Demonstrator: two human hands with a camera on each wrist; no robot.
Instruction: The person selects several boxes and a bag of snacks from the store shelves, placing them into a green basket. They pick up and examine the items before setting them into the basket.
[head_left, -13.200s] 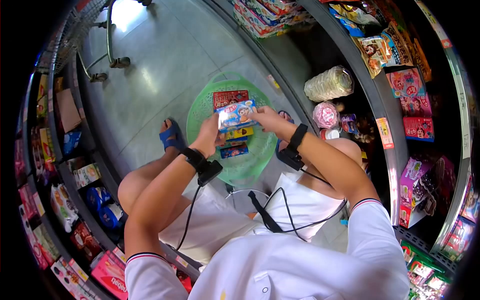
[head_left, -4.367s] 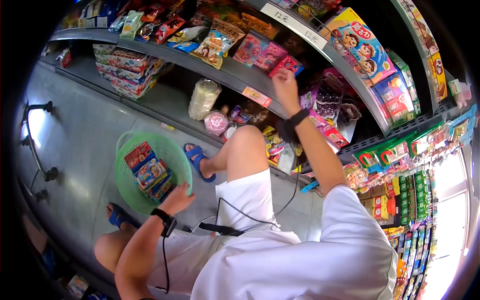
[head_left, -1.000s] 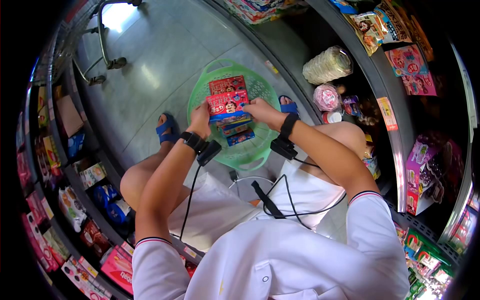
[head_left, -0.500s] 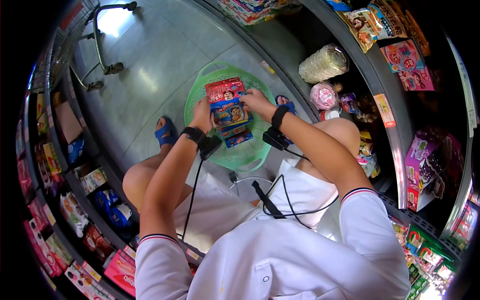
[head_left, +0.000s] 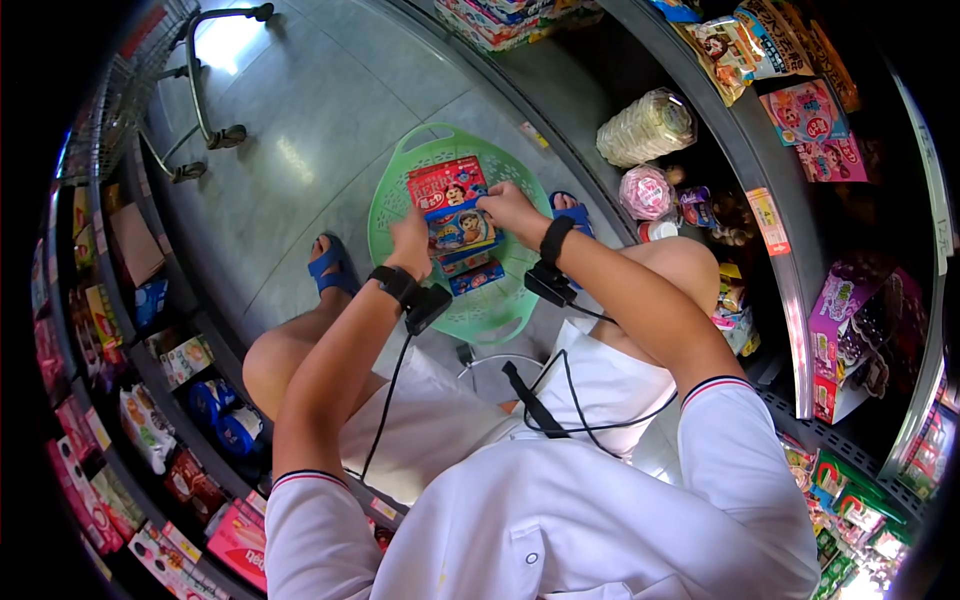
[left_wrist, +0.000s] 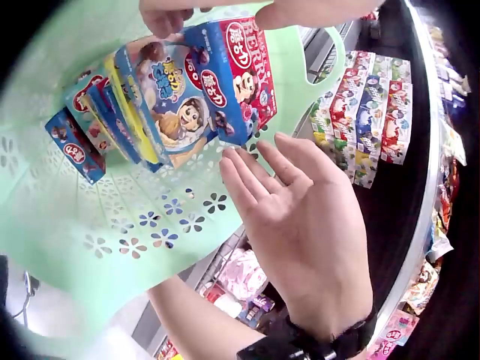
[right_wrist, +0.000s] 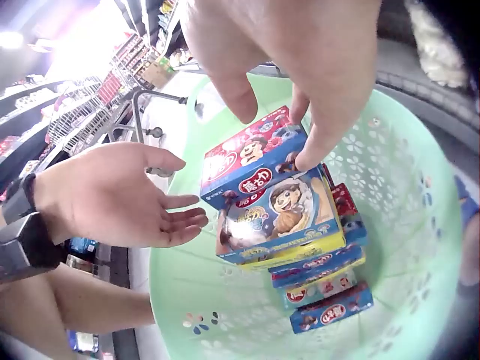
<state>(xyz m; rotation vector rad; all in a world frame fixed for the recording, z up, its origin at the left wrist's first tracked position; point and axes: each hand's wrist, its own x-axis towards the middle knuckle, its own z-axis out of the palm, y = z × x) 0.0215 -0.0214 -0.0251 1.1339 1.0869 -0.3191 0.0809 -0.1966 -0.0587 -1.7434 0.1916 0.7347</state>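
In the head view, a red and blue chocolate snack box (head_left: 447, 190) lies on a pile of boxes in the green plastic basket (head_left: 385, 195). Fingertips of my right hand (head_left: 515, 215) touch its right edge; in the left wrist view that hand's fingers are fairly straight. My left hand (head_left: 410, 243) is off the boxes, left of the pile; the right wrist view shows its fingers extended. Directly below the red box sits a light blue box (right_wrist: 277, 214) with a cartoon character. Further toward me in the pile are thinner yellow and blue boxes and a small blue box (right_wrist: 331, 307).
The basket stands on grey floor tiles (head_left: 300, 130) between two blue sandals. Shelves (head_left: 745, 170) with snack bags and jars rise on the right. More packaged goods (head_left: 190, 360) fill the left shelves. A wheeled cart (head_left: 205, 90) stands at the upper left.
The red and blue box, earlier held between both hands over the basket, has settled onto the pile. My left hand has drawn away from it toward the left; the right stays at its edge.
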